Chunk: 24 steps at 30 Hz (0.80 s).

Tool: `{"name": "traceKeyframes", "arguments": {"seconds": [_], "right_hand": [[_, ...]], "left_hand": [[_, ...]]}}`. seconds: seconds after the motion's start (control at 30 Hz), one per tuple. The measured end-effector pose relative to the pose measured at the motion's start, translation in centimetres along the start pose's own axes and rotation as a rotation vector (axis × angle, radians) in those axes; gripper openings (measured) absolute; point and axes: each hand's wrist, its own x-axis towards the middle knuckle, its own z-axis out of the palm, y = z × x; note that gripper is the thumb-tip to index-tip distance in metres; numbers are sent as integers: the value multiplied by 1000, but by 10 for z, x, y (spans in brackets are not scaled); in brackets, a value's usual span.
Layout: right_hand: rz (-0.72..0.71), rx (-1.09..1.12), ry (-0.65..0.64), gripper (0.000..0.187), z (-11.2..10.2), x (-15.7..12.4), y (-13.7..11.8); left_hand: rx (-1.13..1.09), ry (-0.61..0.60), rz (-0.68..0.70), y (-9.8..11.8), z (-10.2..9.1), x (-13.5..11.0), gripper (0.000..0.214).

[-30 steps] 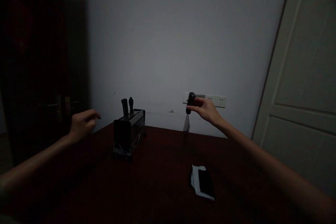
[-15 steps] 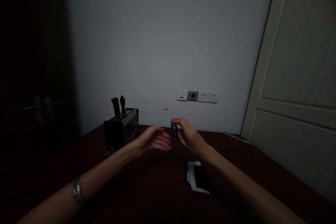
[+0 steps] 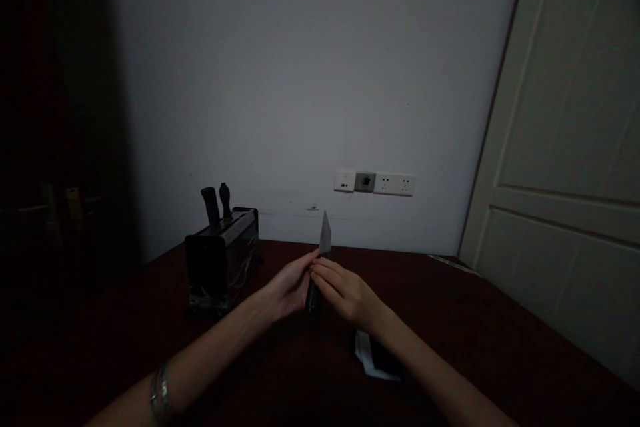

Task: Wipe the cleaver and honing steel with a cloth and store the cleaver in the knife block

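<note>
A knife (image 3: 325, 235) stands tip up between my two hands, its pale blade pointing toward the wall and its dark handle slanting down below. My left hand (image 3: 291, 285) is against the handle from the left, its fingers mostly hidden behind the knife and the other hand. From the right, my right hand (image 3: 347, 290) closes its fingers over the upper handle, just below the blade. To the left is a black and silver knife block (image 3: 224, 253), with two dark handles (image 3: 218, 205) sticking out of its top.
A folded white and black cloth-like item (image 3: 367, 355) lies on the dark red tabletop (image 3: 280, 373), partly behind my right forearm. Sockets (image 3: 375, 183) line the wall at the back. A pale door (image 3: 560, 167) stands at the right.
The knife has come nearer and lower, and its blade now shows upright. My left hand, open and apart before, has met the handle. My right hand has moved lower with the knife.
</note>
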Motion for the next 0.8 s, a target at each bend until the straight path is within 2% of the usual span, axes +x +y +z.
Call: {"name": "traceKeyframes", "arguments": {"seconds": [0.17, 0.3, 0.4, 0.6, 0.8], "right_hand": [[4, -86, -29, 21, 2, -6, 0], [24, -163, -5, 19, 0, -7, -3], [69, -205, -18, 23, -2, -7, -5], [178, -208, -240, 38, -19, -1, -3], [183, -172, -405, 47, -49, 5, 6]], "left_hand": [[-37, 81, -32, 0, 3, -1, 29], [40, 93, 49, -1, 0, 2, 28], [111, 54, 112, -2, -5, 5, 24], [118, -9, 156, -9, -6, 16, 14], [124, -57, 122, -14, 3, 22, 12]]}}
